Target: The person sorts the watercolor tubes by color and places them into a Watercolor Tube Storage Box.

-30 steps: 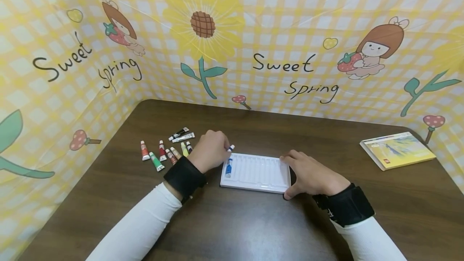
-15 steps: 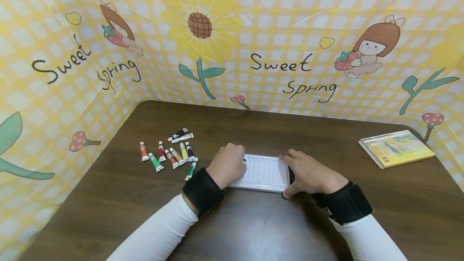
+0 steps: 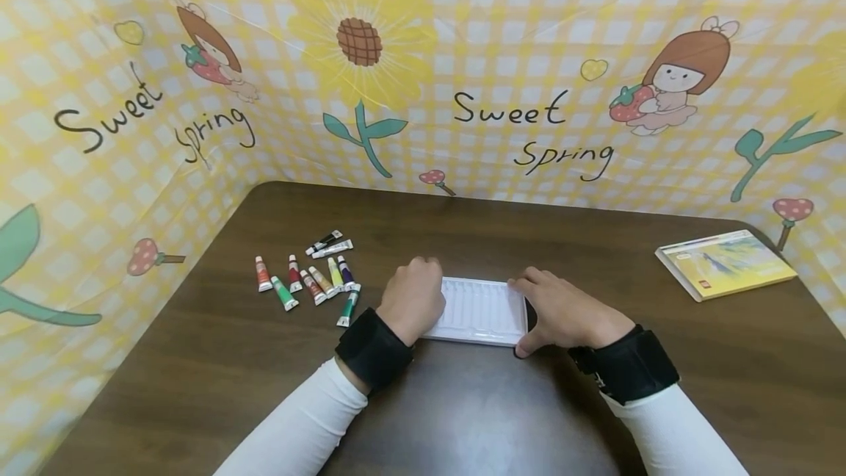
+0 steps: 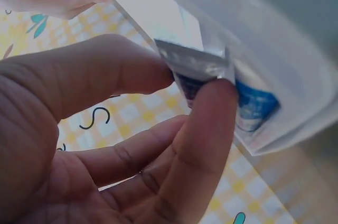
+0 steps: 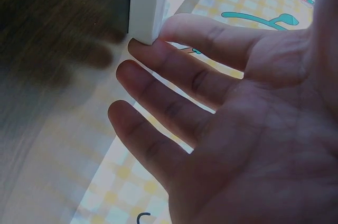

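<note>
A white plastic tray (image 3: 485, 311) with narrow ribbed slots lies on the brown table. In the left wrist view, my left hand (image 3: 413, 300) pinches the crimped silver end of a small paint tube (image 4: 193, 63) with a dark label, between thumb and forefinger at the tray's left end. Beside it, a blue-labelled paint tube (image 4: 256, 102) sits inside the tray. From the head view both tubes are hidden behind the hand. My right hand (image 3: 571, 311) spans the tray's right end, thumb at the near corner, fingertips at the far one; its fingers look fairly straight in the right wrist view.
Several paint tubes lie scattered left of the tray, among them a dark green tube (image 3: 349, 305), a light green one (image 3: 285, 293) and a black one (image 3: 324, 242). A yellow box (image 3: 727, 264) rests at the back right. A checked cloth (image 3: 515, 42) surrounds the table.
My left hand has moved right and toward me, carrying its tube from beyond the tray's far left corner down over its left end. The right hand has kept its place.
</note>
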Motion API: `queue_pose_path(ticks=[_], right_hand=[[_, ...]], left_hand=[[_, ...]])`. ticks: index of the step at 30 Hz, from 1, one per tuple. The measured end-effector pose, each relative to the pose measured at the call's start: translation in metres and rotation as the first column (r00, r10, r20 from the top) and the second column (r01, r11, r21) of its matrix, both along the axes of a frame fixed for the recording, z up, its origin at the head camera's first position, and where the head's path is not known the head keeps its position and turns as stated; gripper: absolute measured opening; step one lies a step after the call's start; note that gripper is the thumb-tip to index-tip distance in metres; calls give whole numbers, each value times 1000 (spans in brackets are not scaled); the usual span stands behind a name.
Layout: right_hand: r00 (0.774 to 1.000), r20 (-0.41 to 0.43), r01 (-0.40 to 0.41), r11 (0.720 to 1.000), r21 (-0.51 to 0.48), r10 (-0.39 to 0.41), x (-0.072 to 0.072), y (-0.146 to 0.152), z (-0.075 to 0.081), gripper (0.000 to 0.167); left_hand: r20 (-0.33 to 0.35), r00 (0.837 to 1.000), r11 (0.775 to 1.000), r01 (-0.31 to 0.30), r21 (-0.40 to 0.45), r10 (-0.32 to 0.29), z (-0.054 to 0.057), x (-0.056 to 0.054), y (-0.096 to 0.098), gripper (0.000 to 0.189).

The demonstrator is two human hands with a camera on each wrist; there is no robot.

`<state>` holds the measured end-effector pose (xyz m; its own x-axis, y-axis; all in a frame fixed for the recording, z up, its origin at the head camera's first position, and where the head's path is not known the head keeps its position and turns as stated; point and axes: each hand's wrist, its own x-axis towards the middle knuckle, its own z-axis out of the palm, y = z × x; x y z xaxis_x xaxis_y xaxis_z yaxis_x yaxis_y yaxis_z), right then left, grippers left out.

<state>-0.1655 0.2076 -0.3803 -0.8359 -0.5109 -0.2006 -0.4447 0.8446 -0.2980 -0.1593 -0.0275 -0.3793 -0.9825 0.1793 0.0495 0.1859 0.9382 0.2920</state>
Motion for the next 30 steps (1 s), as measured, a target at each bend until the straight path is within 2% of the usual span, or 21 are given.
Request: queue_pose_path(ticks=[4,15,30], right_hand=[[1000,-2,-5,1000,2,5,-1,-2,0,98],[1000,-1,-4,1000,7,4,-1,-1,2,98],[1000,8,-3,1000,1,3,-1,0,2,98]], left_hand=[[-9,1000,1000,-11,-27,10,-1,0,-1,19],[89,996,999,-13,-39,16,4,-5,-2,17],[67,998,996,11,-88,-5,1,-3,-8,16]])
